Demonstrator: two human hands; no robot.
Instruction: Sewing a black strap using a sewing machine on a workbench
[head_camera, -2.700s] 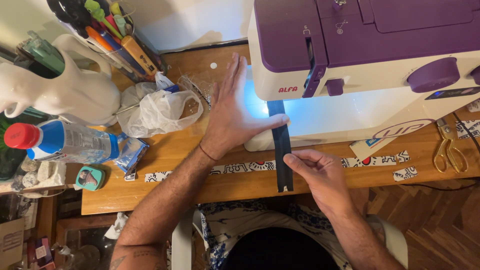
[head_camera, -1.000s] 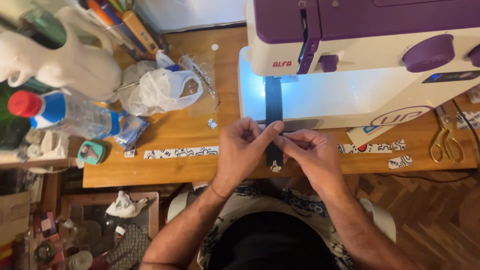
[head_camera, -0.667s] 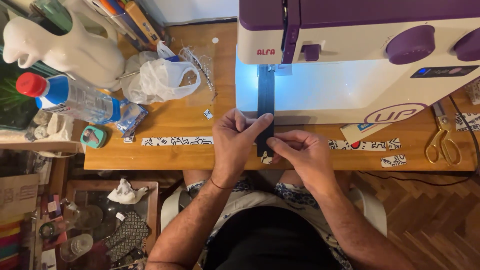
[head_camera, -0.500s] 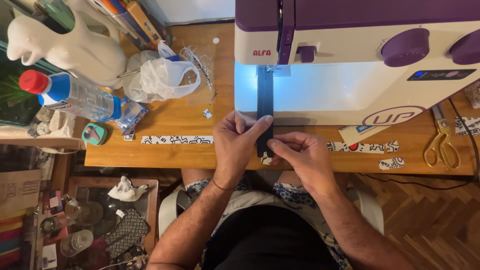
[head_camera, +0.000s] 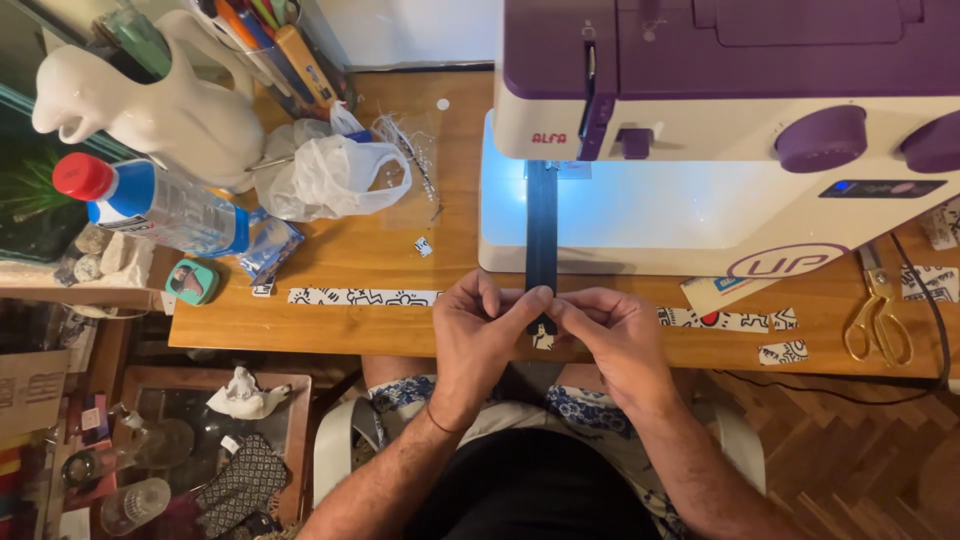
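Note:
A dark navy fabric strip runs from under the needle of the purple and cream sewing machine toward me across its lit bed. My left hand and my right hand both pinch the strip's near end at the front edge of the wooden table, fingertips meeting on it. A small patterned scrap shows just below the fingers.
On the left stand a white jug, a plastic bottle with a red cap, a crumpled plastic bag and a small teal tape measure. Patterned fabric strips lie along the table edge. Gold scissors lie at right.
Earlier my left hand lay flat on the machine bed and the right held the strip. Both hands came together at the strip's near end; the last half second shows little movement.

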